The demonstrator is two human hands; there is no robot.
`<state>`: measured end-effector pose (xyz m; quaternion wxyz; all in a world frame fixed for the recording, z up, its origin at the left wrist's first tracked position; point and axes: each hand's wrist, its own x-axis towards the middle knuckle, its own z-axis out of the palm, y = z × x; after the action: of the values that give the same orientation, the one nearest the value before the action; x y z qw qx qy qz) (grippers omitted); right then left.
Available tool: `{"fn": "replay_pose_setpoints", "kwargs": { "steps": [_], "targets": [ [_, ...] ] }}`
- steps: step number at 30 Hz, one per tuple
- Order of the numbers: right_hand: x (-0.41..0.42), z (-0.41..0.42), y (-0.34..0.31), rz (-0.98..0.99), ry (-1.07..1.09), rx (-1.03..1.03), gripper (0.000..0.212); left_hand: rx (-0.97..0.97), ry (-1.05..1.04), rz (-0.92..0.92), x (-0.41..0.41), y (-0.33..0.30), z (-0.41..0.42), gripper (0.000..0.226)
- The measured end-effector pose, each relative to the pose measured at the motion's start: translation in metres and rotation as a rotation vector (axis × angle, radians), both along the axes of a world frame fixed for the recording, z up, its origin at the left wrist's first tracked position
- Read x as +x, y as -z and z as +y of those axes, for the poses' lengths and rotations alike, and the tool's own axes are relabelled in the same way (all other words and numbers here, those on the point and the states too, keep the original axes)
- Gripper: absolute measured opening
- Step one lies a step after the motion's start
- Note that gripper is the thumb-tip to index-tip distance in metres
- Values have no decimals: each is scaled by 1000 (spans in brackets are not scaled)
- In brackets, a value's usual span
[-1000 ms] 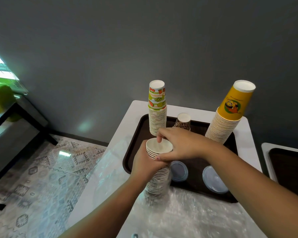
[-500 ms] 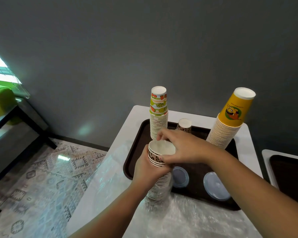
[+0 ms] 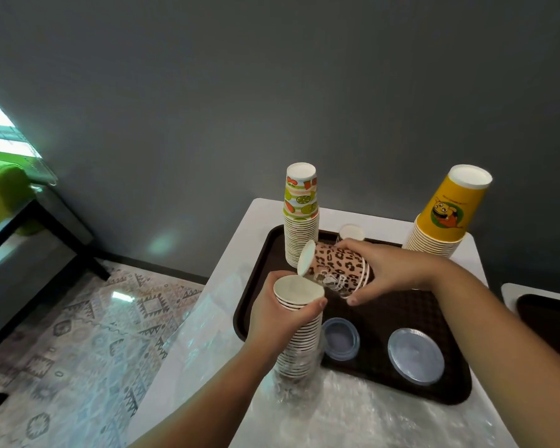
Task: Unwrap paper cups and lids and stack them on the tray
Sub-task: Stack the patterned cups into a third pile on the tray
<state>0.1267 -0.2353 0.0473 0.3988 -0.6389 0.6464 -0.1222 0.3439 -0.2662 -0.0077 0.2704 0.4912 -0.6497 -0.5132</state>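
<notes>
Centre of frame: right hand (image 3: 388, 270) clamped on a few leopard-print cups (image 3: 337, 270), tilted sideways over the tray (image 3: 434, 392); left hand (image 3: 272, 315) clasps the remaining stack (image 3: 299, 337). Best inverted fully, then seated squarely on the small stack (image 3: 351, 232) behind.

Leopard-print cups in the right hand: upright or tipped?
Tipped. The leopard-print cups lie nearly sideways in the right hand, white base toward the fruit-print stack, rims toward the palm.

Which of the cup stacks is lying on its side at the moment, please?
The short leopard-print stack in the right hand, held sideways above the tray. The fruit-print stack, yellow stack and left hand's stack stand upright.
</notes>
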Motion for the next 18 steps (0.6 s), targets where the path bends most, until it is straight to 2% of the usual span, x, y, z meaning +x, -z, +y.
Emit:
{"fn": "replay_pose_setpoints", "kwargs": {
  "steps": [3, 5, 8, 12, 18],
  "targets": [
    [-2, -1, 13, -61, 90, 17, 69, 17, -20, 27, 0, 0, -4, 49],
    [-5, -4, 25, -205, 175, -13, 66, 23, -10, 29, 0, 1, -5, 49],
    [-14, -15, 44, -401, 425, -191, 68, 31, 14, 36, -1, 1, -8, 50],
    [-31, -42, 69, -253, 760, -394, 78, 57, 43, 39, -3, 1, -15, 48],
    [-41, -64, 96, -227, 911, -395, 85, 56, 68, 25, -5, 1, -19, 47]
  ]
}}
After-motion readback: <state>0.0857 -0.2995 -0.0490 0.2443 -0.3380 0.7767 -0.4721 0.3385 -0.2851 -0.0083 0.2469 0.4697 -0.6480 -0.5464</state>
